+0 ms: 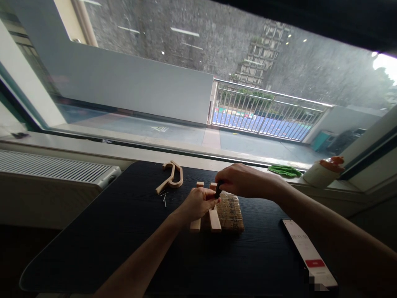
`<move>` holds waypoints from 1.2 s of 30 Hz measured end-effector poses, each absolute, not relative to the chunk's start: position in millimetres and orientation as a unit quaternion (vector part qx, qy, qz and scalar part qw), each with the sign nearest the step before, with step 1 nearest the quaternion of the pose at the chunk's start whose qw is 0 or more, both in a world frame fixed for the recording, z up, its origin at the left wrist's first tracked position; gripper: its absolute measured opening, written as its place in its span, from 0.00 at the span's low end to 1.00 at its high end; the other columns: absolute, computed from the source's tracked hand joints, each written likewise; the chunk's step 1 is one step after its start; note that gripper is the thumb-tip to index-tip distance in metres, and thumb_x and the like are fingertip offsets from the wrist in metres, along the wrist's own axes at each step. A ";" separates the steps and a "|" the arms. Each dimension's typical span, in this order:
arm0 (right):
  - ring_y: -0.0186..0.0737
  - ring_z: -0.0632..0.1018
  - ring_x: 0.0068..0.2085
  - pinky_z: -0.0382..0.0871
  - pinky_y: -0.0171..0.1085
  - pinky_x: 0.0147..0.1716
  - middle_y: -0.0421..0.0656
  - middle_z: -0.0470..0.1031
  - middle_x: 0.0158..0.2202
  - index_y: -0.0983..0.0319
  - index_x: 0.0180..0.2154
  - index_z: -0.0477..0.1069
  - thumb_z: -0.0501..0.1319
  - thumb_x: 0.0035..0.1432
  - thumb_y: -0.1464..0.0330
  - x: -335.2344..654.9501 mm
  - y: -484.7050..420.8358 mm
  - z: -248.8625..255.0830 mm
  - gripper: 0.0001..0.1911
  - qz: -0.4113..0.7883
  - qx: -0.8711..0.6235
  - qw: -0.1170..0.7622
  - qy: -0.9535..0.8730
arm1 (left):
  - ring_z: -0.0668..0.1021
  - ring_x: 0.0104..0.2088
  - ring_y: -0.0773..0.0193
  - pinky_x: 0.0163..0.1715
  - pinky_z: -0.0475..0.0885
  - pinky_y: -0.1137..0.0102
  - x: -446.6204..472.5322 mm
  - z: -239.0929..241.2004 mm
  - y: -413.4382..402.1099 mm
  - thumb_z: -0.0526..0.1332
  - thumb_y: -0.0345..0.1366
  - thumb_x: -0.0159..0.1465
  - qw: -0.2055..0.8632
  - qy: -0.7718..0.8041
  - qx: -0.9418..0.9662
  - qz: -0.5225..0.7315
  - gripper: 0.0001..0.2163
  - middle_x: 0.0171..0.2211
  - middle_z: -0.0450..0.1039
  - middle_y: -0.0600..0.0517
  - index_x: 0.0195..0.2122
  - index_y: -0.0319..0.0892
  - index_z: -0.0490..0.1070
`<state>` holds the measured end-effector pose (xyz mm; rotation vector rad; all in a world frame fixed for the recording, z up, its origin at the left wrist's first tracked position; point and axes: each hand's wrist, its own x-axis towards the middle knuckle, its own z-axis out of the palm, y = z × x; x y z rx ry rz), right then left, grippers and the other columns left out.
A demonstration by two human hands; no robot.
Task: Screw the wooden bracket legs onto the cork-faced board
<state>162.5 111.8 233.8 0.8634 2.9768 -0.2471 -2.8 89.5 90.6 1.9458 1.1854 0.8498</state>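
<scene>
My left hand [198, 203] is closed, fingers curled over two light wooden bars [214, 218] that lie side by side on the black table [124, 240]. My right hand [240, 180] is closed in a pinch on a small dark object [218, 190], held just above the bars and touching my left fingertips. Under and to the right of the bars lies a brown patterned block [231, 212]. What the left fingers grip is hidden.
A curved wooden piece [171, 177] and a few small nails [164, 200] lie at the table's far left. A phone [308, 253] rests at the right. On the sill sit a green cloth [284, 170] and a white container [321, 172]. A radiator [56, 167] stands left.
</scene>
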 end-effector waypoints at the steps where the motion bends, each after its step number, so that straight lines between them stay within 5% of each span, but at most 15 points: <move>1: 0.32 0.71 0.29 0.57 0.31 0.27 0.41 0.76 0.31 0.61 0.39 0.75 0.53 0.59 0.70 162.8 111.8 233.8 0.12 -0.082 0.278 0.016 0.957 | 0.62 0.22 0.71 0.22 0.55 0.75 -3.1 91.3 89.3 0.55 0.42 0.61 0.348 0.456 0.750 0.329 0.16 0.18 0.58 0.57 0.19 0.39 0.64; 20: 0.36 0.74 0.35 0.59 0.31 0.31 0.42 0.77 0.35 0.60 0.41 0.73 0.55 0.59 0.72 163.6 104.5 238.8 0.10 -0.069 0.280 0.049 0.956 | 0.67 0.22 0.69 0.22 0.58 0.74 -3.1 101.9 88.7 0.57 0.41 0.60 0.361 0.449 0.758 0.306 0.14 0.20 0.67 0.54 0.22 0.38 0.72; 31: 0.31 0.69 0.25 0.52 0.32 0.23 0.41 0.74 0.27 0.63 0.35 0.74 0.55 0.61 0.64 162.4 109.0 236.8 0.13 -0.046 0.312 0.063 0.947 | 0.67 0.24 0.69 0.22 0.57 0.75 -2.6 99.2 89.2 0.57 0.42 0.60 0.339 0.464 0.759 0.306 0.15 0.20 0.65 0.54 0.22 0.38 0.70; 36: 0.34 0.73 0.33 0.57 0.31 0.28 0.42 0.77 0.36 0.59 0.43 0.74 0.56 0.58 0.71 160.6 109.2 238.0 0.12 -0.078 0.272 0.044 0.958 | 0.65 0.23 0.70 0.22 0.57 0.75 -4.1 96.9 89.5 0.57 0.42 0.60 0.338 0.463 0.760 0.305 0.15 0.19 0.63 0.55 0.20 0.38 0.69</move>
